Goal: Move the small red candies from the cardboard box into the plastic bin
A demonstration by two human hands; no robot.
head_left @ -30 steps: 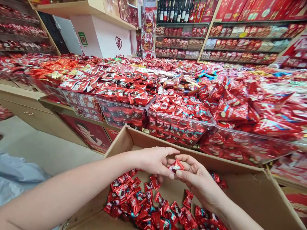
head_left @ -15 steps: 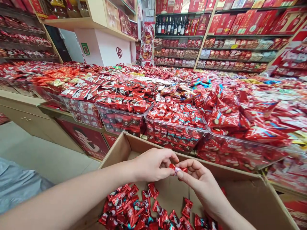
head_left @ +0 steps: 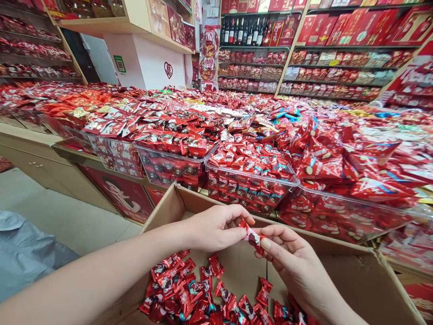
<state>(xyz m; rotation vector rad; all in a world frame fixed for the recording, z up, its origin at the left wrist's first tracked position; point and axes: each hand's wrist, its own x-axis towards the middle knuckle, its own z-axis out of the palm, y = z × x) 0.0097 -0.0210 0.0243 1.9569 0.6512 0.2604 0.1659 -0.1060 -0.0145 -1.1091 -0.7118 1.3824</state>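
Note:
Between my two hands is a small red wrapped candy (head_left: 252, 237) with a pink and dark print. My left hand (head_left: 216, 227) pinches its upper left end between thumb and fingers. On its lower right end, my right hand (head_left: 289, 253) has thumb and fingertips closed. Both hands hover over an open cardboard box (head_left: 244, 264). Many matching red candies (head_left: 189, 289) lie in a loose heap on the bottom of the box, mostly toward the near left.
Beyond the box stand clear plastic bins, one with similar candies (head_left: 248, 185), another with larger red triangular packets (head_left: 338, 212). Wine bottles (head_left: 241, 32) and red gift boxes (head_left: 355, 27) line the back shelves. Grey-blue fabric (head_left: 27, 257) shows at the left.
The candy has turned so that its printed side and full length show, tilted down to the right. My right hand has shifted slightly right and down, the fingers farther apart from my left.

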